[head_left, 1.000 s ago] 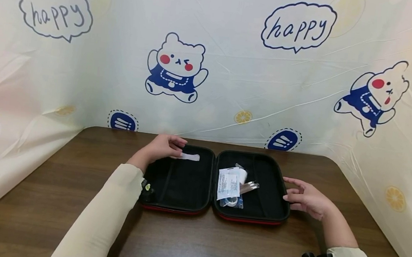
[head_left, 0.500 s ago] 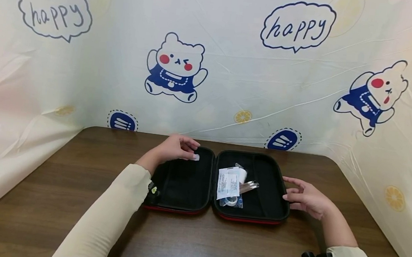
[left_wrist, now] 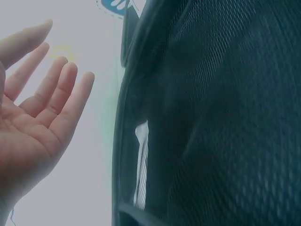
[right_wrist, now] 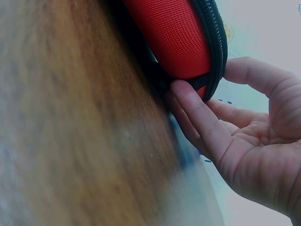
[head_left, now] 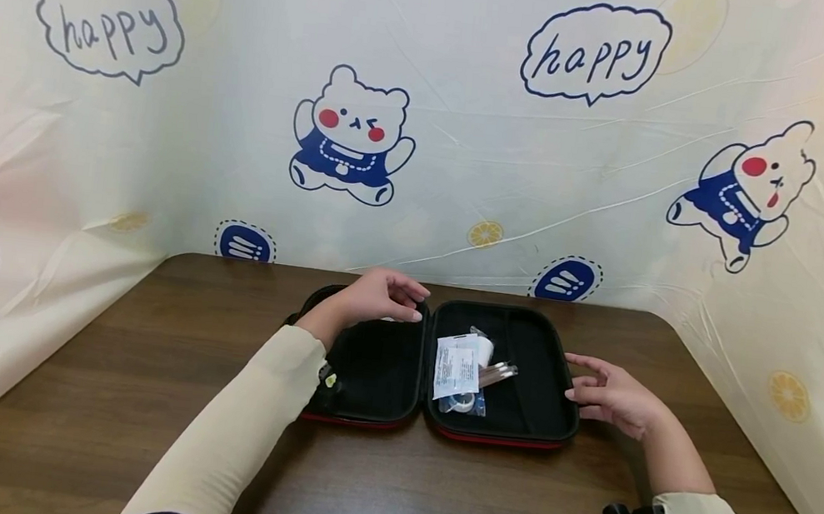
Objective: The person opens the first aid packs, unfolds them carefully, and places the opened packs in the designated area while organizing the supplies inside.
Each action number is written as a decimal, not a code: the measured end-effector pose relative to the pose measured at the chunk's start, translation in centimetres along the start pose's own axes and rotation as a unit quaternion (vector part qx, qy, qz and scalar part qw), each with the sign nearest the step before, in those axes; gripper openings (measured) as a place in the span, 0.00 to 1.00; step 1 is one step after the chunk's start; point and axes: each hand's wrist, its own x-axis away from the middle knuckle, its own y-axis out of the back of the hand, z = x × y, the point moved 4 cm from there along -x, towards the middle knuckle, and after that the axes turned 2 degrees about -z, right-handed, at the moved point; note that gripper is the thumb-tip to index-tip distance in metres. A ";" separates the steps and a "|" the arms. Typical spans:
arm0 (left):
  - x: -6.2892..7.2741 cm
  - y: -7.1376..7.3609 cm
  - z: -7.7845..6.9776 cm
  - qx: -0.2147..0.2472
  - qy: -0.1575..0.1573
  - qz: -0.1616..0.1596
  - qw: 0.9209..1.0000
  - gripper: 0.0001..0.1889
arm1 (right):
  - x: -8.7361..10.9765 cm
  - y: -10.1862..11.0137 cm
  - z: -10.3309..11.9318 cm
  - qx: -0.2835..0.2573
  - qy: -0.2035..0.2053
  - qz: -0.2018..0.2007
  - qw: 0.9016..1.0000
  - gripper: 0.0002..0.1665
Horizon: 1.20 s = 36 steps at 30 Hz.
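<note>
A zip-up case (head_left: 376, 379) with a red shell (right_wrist: 174, 37) and black lining lies unfolded on the table. My left hand (head_left: 381, 297) is over the far edge of its left half, fingers spread and nothing in them. In the left wrist view, a white strip (left_wrist: 142, 165) sits behind the mesh of that half's pocket, apart from the fingers. My right hand (head_left: 616, 397) holds the outer edge of the right half; the right wrist view has its thumb and fingers on either side of the zipped rim (right_wrist: 218, 42).
In the case's right half lie a printed white packet (head_left: 457, 366), a wrapped bundle of thin sticks (head_left: 498, 374) and a white ring-shaped roll (head_left: 463, 401) in a blue-edged bag. The wooden table (head_left: 358, 486) meets a cartoon-printed cloth (head_left: 451, 169) at the back.
My left hand has moved right along the far edge of the left half and let go of the white strip, which now lies in the pocket. The right hand stays in place.
</note>
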 end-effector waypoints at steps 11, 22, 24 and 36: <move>-1.9 -2.8 -0.6 -0.020 -0.016 0.049 0.998 0.21 | -0.1 0.1 0.0 0.010 -0.006 -0.003 1.000 0.47; -3.3 -4.5 -0.6 -0.033 0.000 0.091 0.995 0.24 | -0.1 0.3 -0.1 0.011 -0.008 -0.005 1.000 0.48; -3.6 -4.7 -0.6 -0.035 0.004 0.095 0.995 0.24 | -0.1 0.3 -0.1 0.009 -0.006 -0.004 1.000 0.48; -4.2 -6.1 -0.4 -0.070 0.039 0.117 0.990 0.27 | 0.0 0.1 0.1 0.008 -0.003 0.001 1.000 0.48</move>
